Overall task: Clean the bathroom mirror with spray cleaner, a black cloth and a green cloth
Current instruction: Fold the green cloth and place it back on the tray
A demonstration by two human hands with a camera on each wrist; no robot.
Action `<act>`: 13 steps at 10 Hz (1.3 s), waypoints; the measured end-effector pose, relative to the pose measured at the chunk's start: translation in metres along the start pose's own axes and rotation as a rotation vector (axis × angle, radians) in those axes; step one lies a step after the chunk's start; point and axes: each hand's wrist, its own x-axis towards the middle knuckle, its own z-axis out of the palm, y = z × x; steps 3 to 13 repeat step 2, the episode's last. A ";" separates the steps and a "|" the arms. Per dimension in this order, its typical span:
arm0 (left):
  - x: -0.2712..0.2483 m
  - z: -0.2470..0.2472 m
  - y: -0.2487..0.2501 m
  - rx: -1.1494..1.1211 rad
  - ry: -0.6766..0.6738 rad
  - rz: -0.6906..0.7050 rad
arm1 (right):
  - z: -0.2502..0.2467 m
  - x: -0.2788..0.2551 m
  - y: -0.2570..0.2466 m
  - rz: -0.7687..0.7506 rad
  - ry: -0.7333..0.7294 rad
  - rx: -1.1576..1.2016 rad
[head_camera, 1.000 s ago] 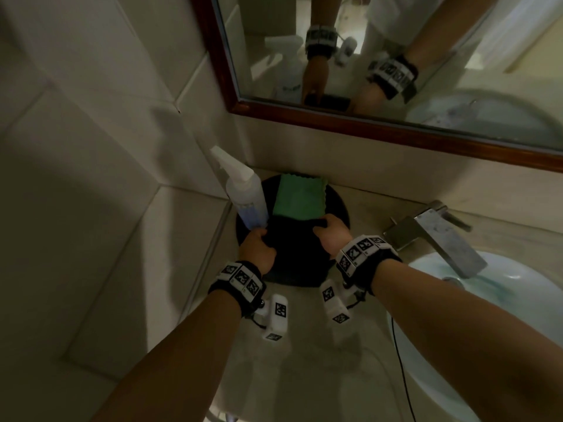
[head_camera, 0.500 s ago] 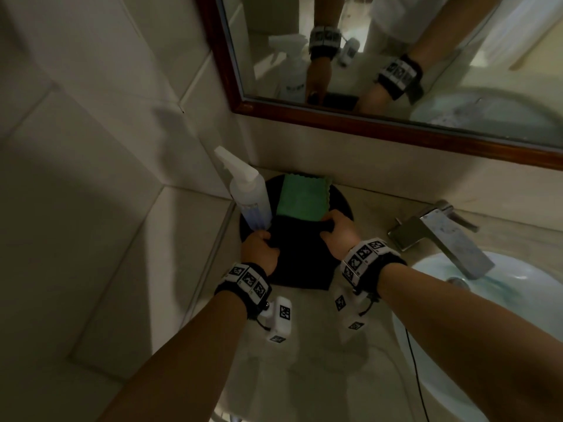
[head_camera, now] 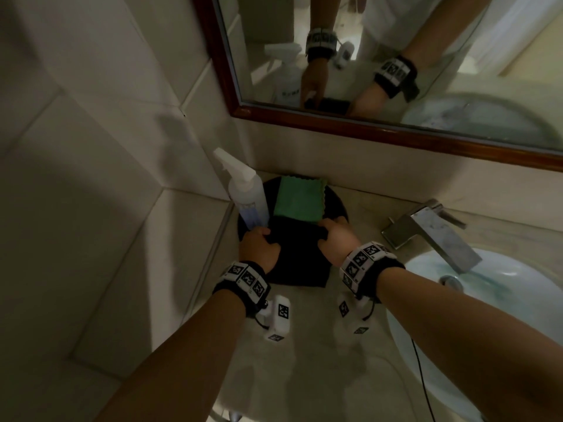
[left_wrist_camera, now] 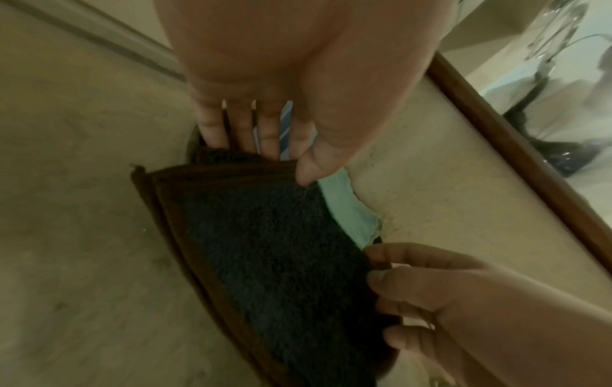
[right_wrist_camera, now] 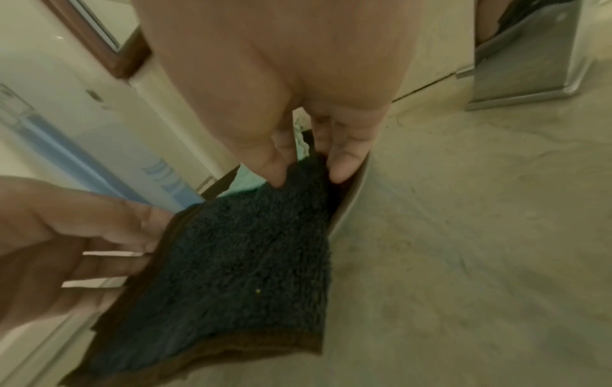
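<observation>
A folded black cloth (head_camera: 297,257) lies on a round black tray (head_camera: 336,205) on the counter, its near edge hanging past the tray rim. Behind it on the tray sits a folded green cloth (head_camera: 300,202). A white spray bottle (head_camera: 245,193) stands at the tray's left. My left hand (head_camera: 264,236) pinches the black cloth's (left_wrist_camera: 281,248) far left corner between thumb and fingers (left_wrist_camera: 271,141). My right hand (head_camera: 326,231) pinches its far right corner, thumb on top (right_wrist_camera: 274,170) of the cloth (right_wrist_camera: 248,248). The wood-framed mirror (head_camera: 396,56) hangs on the wall above.
A chrome faucet (head_camera: 435,236) and white basin (head_camera: 502,303) lie to the right of the tray. Tiled walls close off the left and the back. Bare stone counter (head_camera: 304,360) runs toward me. The spray bottle (right_wrist_camera: 99,131) stands close beside my left hand (right_wrist_camera: 82,235).
My right hand has slid forward to the black cloth's far right corner and closed on it. The left hand stays at the far left corner by the bottle.
</observation>
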 end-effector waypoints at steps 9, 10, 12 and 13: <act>-0.008 -0.011 0.005 0.043 -0.002 0.076 | -0.015 -0.008 -0.009 0.013 -0.009 -0.008; -0.008 -0.011 0.005 0.043 -0.002 0.076 | -0.015 -0.008 -0.009 0.013 -0.009 -0.008; -0.008 -0.011 0.005 0.043 -0.002 0.076 | -0.015 -0.008 -0.009 0.013 -0.009 -0.008; -0.008 -0.011 0.005 0.043 -0.002 0.076 | -0.015 -0.008 -0.009 0.013 -0.009 -0.008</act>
